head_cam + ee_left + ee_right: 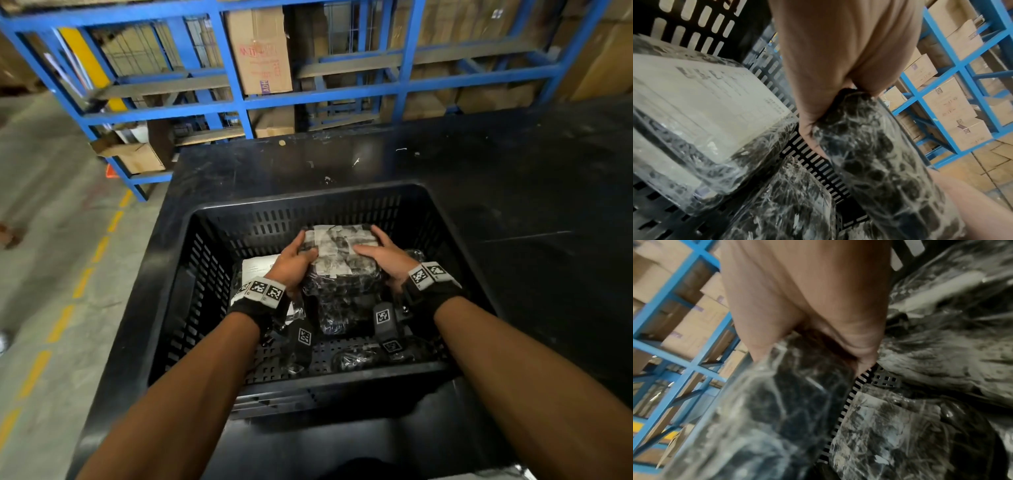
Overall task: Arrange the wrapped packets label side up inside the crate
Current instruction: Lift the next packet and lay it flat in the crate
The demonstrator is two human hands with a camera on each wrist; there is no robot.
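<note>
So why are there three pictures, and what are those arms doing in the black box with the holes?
No machine here: these are a person's two bare arms. The big picture comes from a camera on the person's head, looking down. The other two come from small cameras strapped to the wrists, so you see each palm very close and a bit blurry.

The black crate sits on a dark table. The left hand and right hand grip one wrapped packet from both sides, raised above the others, with a pale strip on top. Beside it lies another packet with its white label facing up. More shiny packets rest on the crate's floor. Behind stand blue racks holding cardboard boxes.
</note>
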